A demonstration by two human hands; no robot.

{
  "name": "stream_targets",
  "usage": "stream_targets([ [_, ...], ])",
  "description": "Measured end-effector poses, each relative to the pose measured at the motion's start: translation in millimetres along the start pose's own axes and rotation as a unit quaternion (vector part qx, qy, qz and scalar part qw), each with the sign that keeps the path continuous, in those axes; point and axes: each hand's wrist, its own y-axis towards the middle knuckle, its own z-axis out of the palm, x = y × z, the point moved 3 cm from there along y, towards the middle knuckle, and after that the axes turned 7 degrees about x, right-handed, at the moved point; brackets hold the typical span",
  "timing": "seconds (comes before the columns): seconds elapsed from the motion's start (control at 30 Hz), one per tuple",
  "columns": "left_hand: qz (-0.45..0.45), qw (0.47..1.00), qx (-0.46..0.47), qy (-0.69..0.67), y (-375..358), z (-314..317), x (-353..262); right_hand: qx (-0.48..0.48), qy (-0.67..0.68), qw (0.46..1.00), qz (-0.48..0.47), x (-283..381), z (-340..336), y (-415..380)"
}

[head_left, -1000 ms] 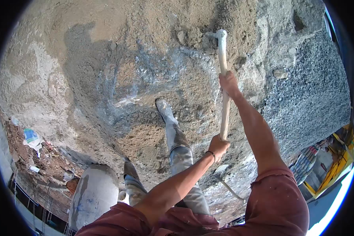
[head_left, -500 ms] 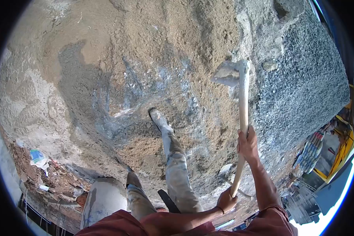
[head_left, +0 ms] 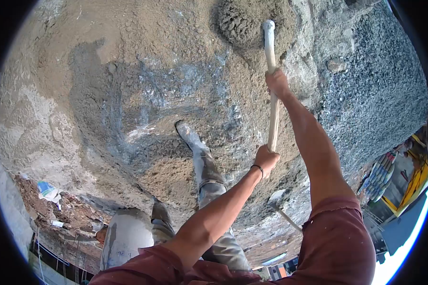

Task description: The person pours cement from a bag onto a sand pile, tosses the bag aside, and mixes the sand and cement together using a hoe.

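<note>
Both my hands grip the long wooden handle (head_left: pixel 273 118) of a hoe. My left hand (head_left: pixel 267 160), with a dark band at its wrist, is closed round the handle's near end. Farther up, my right hand (head_left: pixel 277 83) wraps the handle below the hoe's head (head_left: pixel 269 23). The blade is hidden in or behind a mound of damp sand (head_left: pixel 238 23) at the top of the view. My booted foot (head_left: pixel 189 134) stands on the sandy, grey-stained ground (head_left: pixel 176 85).
Grey gravel (head_left: pixel 375 95) is heaped on the right, with a stone (head_left: pixel 337 65) by its edge. Another tool (head_left: pixel 286 216) lies at lower right. A pale cylindrical container (head_left: pixel 123 237) stands at lower left near rubble (head_left: pixel 76 216). Stacked sacks (head_left: pixel 379 176) are at far right.
Both hands and the hoe have moved forward, away from my body. The blade, visible before above the ground, is now out of sight at the sand mound.
</note>
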Motion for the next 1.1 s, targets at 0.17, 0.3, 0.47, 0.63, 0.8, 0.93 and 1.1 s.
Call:
stream_targets([
  [0.17,-0.142,0.988,0.017,0.052,-125.6,63.7,79.5,0.045,0.192,0.955,0.221,-16.5,4.9,-191.9],
  [0.3,-0.301,0.945,0.083,0.101,-258.5,140.7,154.9,0.078,0.191,0.933,0.294,-55.1,19.4,-375.2],
  [0.47,-0.321,0.926,0.136,0.148,-382.6,158.0,206.0,0.027,0.188,0.938,0.289,-74.5,70.0,-531.6],
  [0.63,-0.155,0.965,0.100,0.189,-324.7,113.1,167.4,-0.019,0.356,0.884,0.302,16.0,-23.7,-441.6],
  [0.8,0.015,0.958,0.041,0.285,-155.1,32.1,-25.2,-0.175,0.412,0.889,0.098,94.0,-153.2,-238.3],
  [0.93,0.218,0.880,-0.131,0.400,-41.8,-89.1,-215.9,-0.236,0.440,0.865,-0.049,175.1,-222.1,-23.2],
  [1.1,0.185,0.889,-0.177,0.379,-28.5,-250.5,-280.0,-0.140,0.441,0.887,-0.008,303.4,-132.5,118.1],
])
